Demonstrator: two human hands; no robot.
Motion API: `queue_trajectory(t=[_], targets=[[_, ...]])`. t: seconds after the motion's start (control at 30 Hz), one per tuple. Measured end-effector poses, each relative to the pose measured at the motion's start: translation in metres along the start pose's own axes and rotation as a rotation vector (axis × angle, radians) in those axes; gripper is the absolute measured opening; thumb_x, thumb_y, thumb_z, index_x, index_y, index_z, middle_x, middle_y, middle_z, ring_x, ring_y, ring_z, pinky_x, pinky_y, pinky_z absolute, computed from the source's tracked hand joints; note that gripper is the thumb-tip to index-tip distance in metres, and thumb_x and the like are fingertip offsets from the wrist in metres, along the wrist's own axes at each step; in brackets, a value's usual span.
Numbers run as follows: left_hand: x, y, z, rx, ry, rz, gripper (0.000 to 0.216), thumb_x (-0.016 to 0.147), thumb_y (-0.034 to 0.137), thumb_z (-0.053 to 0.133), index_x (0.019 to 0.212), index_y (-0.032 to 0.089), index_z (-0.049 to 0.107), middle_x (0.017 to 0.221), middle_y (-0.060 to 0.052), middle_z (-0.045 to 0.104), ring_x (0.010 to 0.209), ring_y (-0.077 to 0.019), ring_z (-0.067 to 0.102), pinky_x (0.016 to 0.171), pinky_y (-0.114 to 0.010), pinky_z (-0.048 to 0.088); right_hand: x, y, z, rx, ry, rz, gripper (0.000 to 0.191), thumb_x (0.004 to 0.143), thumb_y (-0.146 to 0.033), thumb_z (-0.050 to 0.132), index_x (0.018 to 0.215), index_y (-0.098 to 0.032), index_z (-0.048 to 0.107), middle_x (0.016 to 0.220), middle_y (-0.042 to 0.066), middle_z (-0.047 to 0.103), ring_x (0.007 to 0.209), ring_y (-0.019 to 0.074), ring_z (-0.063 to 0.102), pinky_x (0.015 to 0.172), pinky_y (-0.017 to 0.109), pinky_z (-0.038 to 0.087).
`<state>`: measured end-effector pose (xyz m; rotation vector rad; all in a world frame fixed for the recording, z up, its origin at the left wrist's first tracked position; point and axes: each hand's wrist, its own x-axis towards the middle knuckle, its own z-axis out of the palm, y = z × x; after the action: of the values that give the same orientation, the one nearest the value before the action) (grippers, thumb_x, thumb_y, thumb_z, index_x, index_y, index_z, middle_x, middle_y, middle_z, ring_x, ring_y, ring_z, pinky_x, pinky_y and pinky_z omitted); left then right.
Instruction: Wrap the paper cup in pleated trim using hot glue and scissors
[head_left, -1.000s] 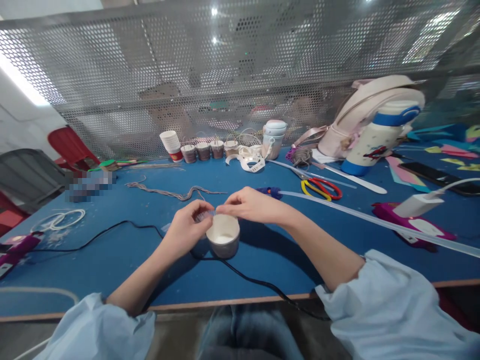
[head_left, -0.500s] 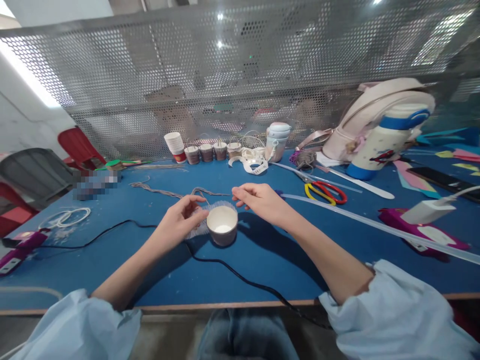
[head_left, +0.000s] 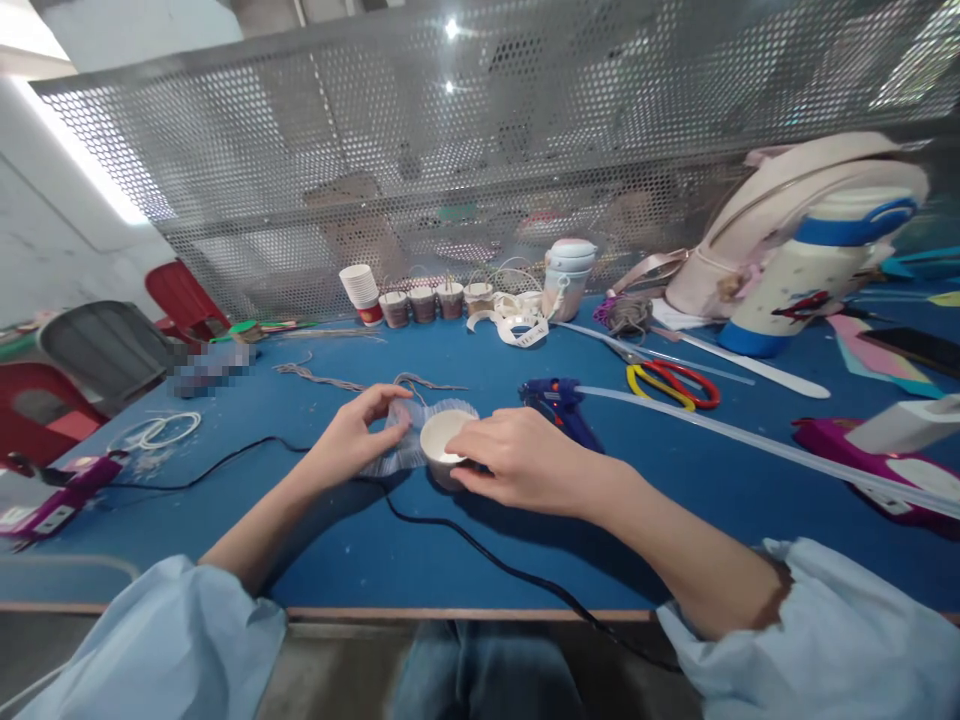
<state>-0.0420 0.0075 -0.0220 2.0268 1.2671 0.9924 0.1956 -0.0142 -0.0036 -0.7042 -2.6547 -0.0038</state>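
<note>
A small paper cup [head_left: 433, 455], white inside and brownish outside, stands before me on the blue table. My right hand [head_left: 521, 455] is closed on its right rim, fingers reaching inside and thumb on the outer wall. At the cup's left, my left hand [head_left: 358, 428] is open, thumb and forefinger apart in a C. It touches a crinkled, see-through sheet [head_left: 403, 452], part of which shows between these fingers and behind the cup. Grey-brown strands of yarn [head_left: 322, 380] lie just beyond my hands. A blue glue gun [head_left: 559, 400] rests beyond my right hand.
Wrapped cups [head_left: 422, 304], a paper cup stack [head_left: 361, 292] and a flask [head_left: 568, 280] line the perforated screen. Scissors [head_left: 671, 385], a long clear tube [head_left: 735, 430] and a bottle [head_left: 810, 270] are on the right. A black cable [head_left: 480, 553] crosses the front.
My right hand has moved down and slightly left from above the table onto the cup's rim. The glue gun behind it has come into view. My left hand stays beside the cup.
</note>
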Motion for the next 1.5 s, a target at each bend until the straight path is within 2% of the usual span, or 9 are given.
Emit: queue_trajectory(t=[0.17,0.33,0.6,0.77,0.87,1.0,1.07,1.2,1.5], targets=[[0.015,0.012,-0.004,-0.036,0.035,0.111,0.034,0.077,0.025,0.062,0.110,0.016,0.059,0.088,-0.002,0.060,0.077,-0.0126,0.056,0.075,-0.026,0.047,0.002,0.005,0.001,-0.101,-0.001,-0.022,0.019,0.088,-0.017,0.048,0.081,-0.014,0.066,0.078,0.006,0.068,0.069,0.0155,0.056,0.064,0.029,0.031],[0.024,0.019,-0.006,0.045,-0.028,0.236,0.024,0.082,0.021,0.056,0.104,0.018,0.064,0.090,-0.003,0.060,0.074,-0.0117,0.051,0.070,-0.025,0.044,0.002,0.008,0.000,-0.161,0.011,-0.015,0.018,0.084,-0.014,0.046,0.076,-0.015,0.062,0.075,0.005,0.065,0.066,0.0151,0.052,0.063,0.030,0.029],[0.016,0.017,-0.011,0.132,-0.259,0.367,0.036,0.078,0.009,0.049,0.109,0.021,0.063,0.099,-0.005,0.056,0.089,-0.0143,0.054,0.080,-0.027,0.046,0.000,0.013,0.003,-0.181,0.004,-0.018,0.015,0.082,-0.011,0.045,0.077,-0.015,0.059,0.074,0.006,0.062,0.067,0.0169,0.050,0.066,0.030,0.033],[0.012,0.015,-0.007,0.218,-0.194,0.420,0.028,0.083,0.010,0.047,0.099,0.021,0.067,0.098,-0.006,0.055,0.093,-0.0159,0.055,0.083,-0.029,0.047,0.001,0.011,0.002,-0.194,-0.016,-0.033,0.017,0.084,-0.011,0.043,0.079,-0.015,0.059,0.075,0.007,0.061,0.067,0.0179,0.050,0.066,0.031,0.034],[0.009,0.013,-0.008,0.272,-0.203,0.471,0.035,0.082,0.008,0.047,0.110,0.022,0.064,0.104,-0.007,0.055,0.100,-0.0174,0.055,0.088,-0.032,0.048,0.001,0.010,0.002,-0.229,-0.044,-0.019,0.018,0.084,-0.011,0.043,0.080,-0.014,0.060,0.076,0.007,0.062,0.069,0.0188,0.052,0.066,0.031,0.035],[0.002,0.007,-0.013,0.382,-0.298,0.508,0.057,0.080,0.005,0.053,0.132,0.027,0.049,0.131,-0.011,0.046,0.122,-0.0224,0.046,0.099,-0.037,0.045,0.001,0.010,0.001,-0.243,-0.062,-0.008,0.017,0.085,-0.013,0.044,0.082,-0.014,0.061,0.078,0.007,0.063,0.070,0.0193,0.054,0.066,0.031,0.035],[-0.002,0.002,-0.011,0.431,-0.276,0.500,0.056,0.082,0.006,0.052,0.134,0.028,0.047,0.134,-0.013,0.045,0.119,-0.0218,0.050,0.096,-0.036,0.047,0.001,0.009,0.001,-0.240,-0.068,-0.002,0.017,0.086,-0.013,0.045,0.083,-0.014,0.062,0.079,0.007,0.063,0.071,0.0194,0.054,0.067,0.031,0.035],[-0.004,-0.008,-0.003,0.454,-0.157,0.539,0.034,0.089,0.012,0.046,0.119,0.022,0.059,0.118,-0.013,0.056,0.103,-0.0176,0.059,0.087,-0.031,0.051,0.001,0.008,0.000,-0.242,-0.081,-0.004,0.017,0.086,-0.012,0.045,0.085,-0.013,0.062,0.081,0.008,0.064,0.073,0.0197,0.055,0.067,0.032,0.034],[0.000,0.002,-0.005,0.401,-0.116,0.524,0.029,0.092,0.022,0.044,0.116,0.017,0.061,0.118,-0.014,0.065,0.112,-0.0196,0.061,0.095,-0.033,0.049,0.003,0.008,0.003,-0.259,-0.101,0.011,0.016,0.089,-0.013,0.048,0.089,-0.012,0.064,0.085,0.009,0.065,0.077,0.0217,0.058,0.068,0.033,0.035]])
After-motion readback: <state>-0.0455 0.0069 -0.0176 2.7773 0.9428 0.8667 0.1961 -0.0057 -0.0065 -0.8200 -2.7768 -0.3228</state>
